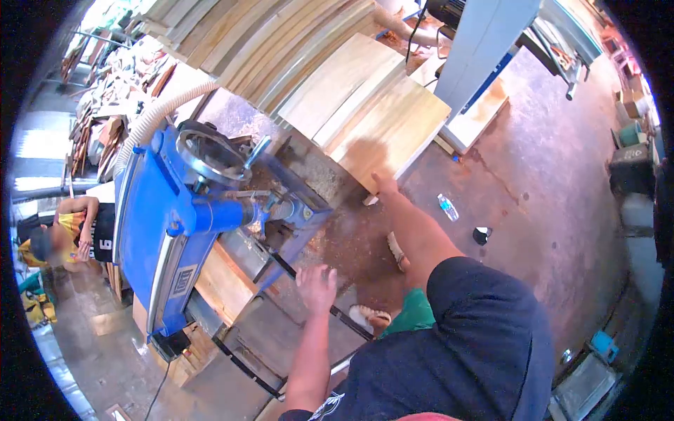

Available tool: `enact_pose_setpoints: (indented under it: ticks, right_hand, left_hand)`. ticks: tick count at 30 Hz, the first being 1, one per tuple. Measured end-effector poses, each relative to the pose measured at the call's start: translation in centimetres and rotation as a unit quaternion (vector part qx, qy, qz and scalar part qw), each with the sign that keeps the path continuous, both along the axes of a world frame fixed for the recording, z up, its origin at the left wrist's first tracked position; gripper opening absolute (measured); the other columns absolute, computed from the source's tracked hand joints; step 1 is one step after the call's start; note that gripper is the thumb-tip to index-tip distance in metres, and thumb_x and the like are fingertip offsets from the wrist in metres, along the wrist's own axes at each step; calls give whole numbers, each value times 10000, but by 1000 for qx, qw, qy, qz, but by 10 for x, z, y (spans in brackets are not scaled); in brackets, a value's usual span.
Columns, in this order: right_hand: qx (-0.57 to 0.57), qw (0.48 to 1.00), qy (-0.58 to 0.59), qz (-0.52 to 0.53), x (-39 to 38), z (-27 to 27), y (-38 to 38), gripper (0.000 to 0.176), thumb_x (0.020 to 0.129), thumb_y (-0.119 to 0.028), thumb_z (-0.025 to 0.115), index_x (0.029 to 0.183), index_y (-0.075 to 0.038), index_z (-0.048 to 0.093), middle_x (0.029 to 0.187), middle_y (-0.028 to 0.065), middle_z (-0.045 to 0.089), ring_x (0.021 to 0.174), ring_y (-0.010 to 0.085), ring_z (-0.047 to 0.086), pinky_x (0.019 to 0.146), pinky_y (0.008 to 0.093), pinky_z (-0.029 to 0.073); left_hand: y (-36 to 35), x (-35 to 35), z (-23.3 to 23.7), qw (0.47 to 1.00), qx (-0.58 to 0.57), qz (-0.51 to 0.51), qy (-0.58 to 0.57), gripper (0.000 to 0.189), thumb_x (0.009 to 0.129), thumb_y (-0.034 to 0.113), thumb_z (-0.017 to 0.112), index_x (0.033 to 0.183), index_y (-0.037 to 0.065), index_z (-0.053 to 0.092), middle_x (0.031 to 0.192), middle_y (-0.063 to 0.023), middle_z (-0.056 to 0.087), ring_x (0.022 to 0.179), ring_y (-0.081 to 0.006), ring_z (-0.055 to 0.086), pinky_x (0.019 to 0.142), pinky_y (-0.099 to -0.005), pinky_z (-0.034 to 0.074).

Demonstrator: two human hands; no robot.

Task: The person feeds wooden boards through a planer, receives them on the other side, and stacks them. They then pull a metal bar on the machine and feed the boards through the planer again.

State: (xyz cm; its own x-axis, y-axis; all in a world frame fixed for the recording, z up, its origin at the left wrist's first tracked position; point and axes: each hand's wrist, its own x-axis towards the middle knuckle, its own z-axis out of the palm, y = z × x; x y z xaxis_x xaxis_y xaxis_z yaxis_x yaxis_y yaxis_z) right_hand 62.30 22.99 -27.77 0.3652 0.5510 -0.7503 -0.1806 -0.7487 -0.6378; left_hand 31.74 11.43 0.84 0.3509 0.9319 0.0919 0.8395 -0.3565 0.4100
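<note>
My right hand point(384, 185) reaches to the near corner of a pale wooden board point(400, 116) on top of a stack. Its fingers are stretched out and overlap the board's edge, and a dark shadow falls on the wood beside them. My left hand point(317, 286) is beside a blue planer-like machine point(158, 224), over a black-edged frame point(351, 324). Its fingers are loosely bent and slightly apart, with nothing seen in them. Inside the machine's opening lies a wooden board point(223, 284). A handwheel point(214, 156) sits on the machine's side.
Many stacked boards point(260, 45) rise beyond the machine. A ribbed hose point(158, 112) runs from it. Another person point(70, 231) is behind the machine. On the floor lie a plastic bottle point(448, 208) and a black-and-white object point(481, 235). A grey-blue machine panel point(484, 49) stands far right.
</note>
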Motion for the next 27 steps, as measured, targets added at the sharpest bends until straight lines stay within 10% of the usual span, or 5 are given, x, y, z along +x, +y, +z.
enact_pose_setpoints:
  ticks: [4,6,12,22,27]
  right_hand:
    - [-120,972,-96,-179,-19,9,10,551,820,-406,756,1067,59,596,1012,160,664,794,212,663,564,365,521]
    - [31,948,90,-303,-19,54,-7,573,808,-285,788,1238,19,562,1060,149,681,954,261,658,802,383,525]
    - [159,959,216,-88,37,43,-58,500,856,-262,735,1244,-29,524,1106,105,647,918,259,668,729,413,583]
    - [222,898,348,-150,75,162,-218,645,829,-77,667,1400,-60,366,1328,99,531,1205,264,540,1030,435,451]
    - [154,881,437,-91,75,251,-273,691,803,-140,690,1399,-25,358,1300,117,548,1185,252,557,1029,409,449]
  left_hand:
    - [1,2,-16,986,-44,10,158,229,779,309,738,875,111,674,905,-82,677,895,-292,621,934,-439,414]
    - [-3,-4,-26,985,-44,12,165,228,779,314,729,863,109,673,872,-86,679,886,-289,626,916,-436,425]
    - [2,4,-15,981,-50,2,189,215,788,324,707,848,120,679,838,-81,692,834,-282,638,883,-428,440]
    - [4,18,4,981,-108,47,157,232,824,331,686,842,101,658,846,-90,694,854,-302,636,833,-433,446]
    - [25,35,-44,897,-331,145,-256,414,938,445,588,1107,70,638,1035,-58,673,973,-178,616,922,-364,444]
